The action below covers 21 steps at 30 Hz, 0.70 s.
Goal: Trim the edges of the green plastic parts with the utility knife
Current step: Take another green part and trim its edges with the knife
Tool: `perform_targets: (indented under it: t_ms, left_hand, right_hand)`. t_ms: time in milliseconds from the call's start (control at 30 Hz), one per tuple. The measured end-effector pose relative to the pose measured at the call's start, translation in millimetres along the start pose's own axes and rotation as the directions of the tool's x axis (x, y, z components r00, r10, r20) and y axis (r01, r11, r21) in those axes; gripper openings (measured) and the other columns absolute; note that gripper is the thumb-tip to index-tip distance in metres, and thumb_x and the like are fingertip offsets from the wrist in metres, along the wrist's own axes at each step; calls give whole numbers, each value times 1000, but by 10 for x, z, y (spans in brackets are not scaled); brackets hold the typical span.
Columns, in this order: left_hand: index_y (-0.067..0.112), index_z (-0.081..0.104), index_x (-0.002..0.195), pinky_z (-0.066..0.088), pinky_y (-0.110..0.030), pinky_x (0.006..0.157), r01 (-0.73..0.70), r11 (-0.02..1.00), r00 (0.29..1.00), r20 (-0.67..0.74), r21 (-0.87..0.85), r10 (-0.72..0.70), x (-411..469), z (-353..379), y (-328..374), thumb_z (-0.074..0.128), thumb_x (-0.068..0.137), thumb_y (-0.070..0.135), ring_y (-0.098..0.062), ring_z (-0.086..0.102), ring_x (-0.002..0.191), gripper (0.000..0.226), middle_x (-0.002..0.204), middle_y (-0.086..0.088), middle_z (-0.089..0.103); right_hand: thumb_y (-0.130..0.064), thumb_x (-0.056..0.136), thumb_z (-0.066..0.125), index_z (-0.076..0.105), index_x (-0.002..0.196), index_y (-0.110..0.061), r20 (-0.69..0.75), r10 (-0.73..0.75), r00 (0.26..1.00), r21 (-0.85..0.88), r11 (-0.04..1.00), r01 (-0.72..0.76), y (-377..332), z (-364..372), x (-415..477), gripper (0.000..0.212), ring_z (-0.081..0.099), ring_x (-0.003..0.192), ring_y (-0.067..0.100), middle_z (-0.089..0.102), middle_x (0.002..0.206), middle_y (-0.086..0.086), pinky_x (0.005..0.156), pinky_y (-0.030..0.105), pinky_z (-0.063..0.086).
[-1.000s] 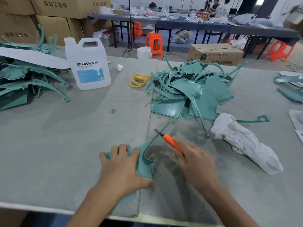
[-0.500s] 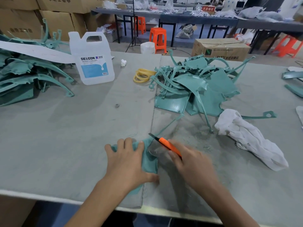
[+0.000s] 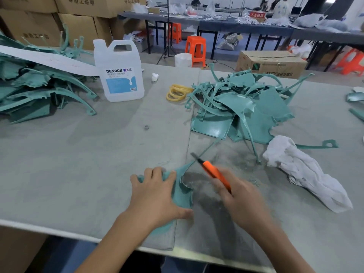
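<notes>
While the left hand (image 3: 157, 196) presses down with straight, spread fingers on a green plastic part (image 3: 182, 191) near the front edge of the grey table (image 3: 78, 154), the right hand (image 3: 242, 198) has its fingers wrapped round the orange utility knife (image 3: 213, 172). The knife's dark blade points away from the person and crosses the thin strip that runs out from the far end of the part. Motion blur hides whether the blade is actually touching the strip.

Farther back and to the right lies a heap of green parts (image 3: 242, 109), with a crumpled white cloth (image 3: 307, 172) just beside its near corner. A second heap (image 3: 39, 91) fills the left side of the table. Next to it stands a translucent jug (image 3: 120, 75) whose label reads "DEXCON" above a blue panel; the smaller print is too fine to read. Some yellow bands (image 3: 177, 92) lie between the jug and the right-hand heap.

Beyond the table sits a cardboard box (image 3: 271, 64) with lettering that seems to begin "DTY". A red sign (image 3: 257, 15) on the far benches reads "不合格区". Stacked cartons (image 3: 78, 22) at the upper left carry blurred Chinese print.
</notes>
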<state>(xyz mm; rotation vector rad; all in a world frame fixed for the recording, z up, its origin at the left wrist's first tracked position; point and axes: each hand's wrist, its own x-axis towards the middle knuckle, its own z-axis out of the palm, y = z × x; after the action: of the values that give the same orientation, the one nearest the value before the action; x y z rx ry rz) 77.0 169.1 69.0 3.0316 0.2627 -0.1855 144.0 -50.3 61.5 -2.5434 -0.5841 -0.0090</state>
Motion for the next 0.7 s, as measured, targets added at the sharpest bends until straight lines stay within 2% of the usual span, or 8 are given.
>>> perform_targets:
  t_ms: [100,200,267,400,567,700]
  left_hand:
    - [35,36,132,30,-43,97,21,995,999,-29,-100,-24,-8,80,-85,40,43,103,-16,33,122,113,128,11,39]
    - [31,33,106,32,-39,96,27,985,996,-84,-169,-42,-26,190,-114,46,40,103,-13,35,106,98,107,14,35]
    - [31,31,99,31,-39,98,23,980,993,-109,-199,-45,-37,260,-130,47,40,103,-12,34,101,95,104,15,33]
    - [31,32,94,27,-38,101,5,972,987,-155,-233,-43,-33,331,-155,48,40,102,-11,34,108,90,112,17,34]
    - [33,35,94,22,-36,104,-7,967,983,-180,-256,-40,-33,352,-159,49,39,101,-8,33,116,88,118,19,34]
    - [34,35,96,22,-37,106,-9,960,982,-185,-281,-45,-47,348,-173,49,39,102,-7,32,117,90,120,20,34]
  right_hand:
    - [-54,102,46,50,132,-46,147,-72,987,17,997,70,-14,35,-94,31,58,71,3,60,79,-19,65,27,46]
    - [-54,100,49,53,130,-47,190,-110,975,14,994,110,11,17,-105,31,61,76,5,61,79,-20,71,29,49]
    - [-56,99,50,53,129,-50,212,-117,970,13,993,116,30,2,-87,31,63,74,5,62,75,-20,70,30,50]
    - [-63,97,50,53,130,-53,230,-118,966,-51,990,133,63,-49,-12,35,65,75,8,65,75,-17,68,31,50]
    - [-65,98,43,50,132,-55,135,-146,980,-257,950,177,66,-76,58,36,65,76,11,69,84,-14,59,28,38]
    - [-75,90,39,47,130,-56,158,-189,969,-139,967,211,47,-48,-16,45,60,68,8,63,72,-18,55,21,36]
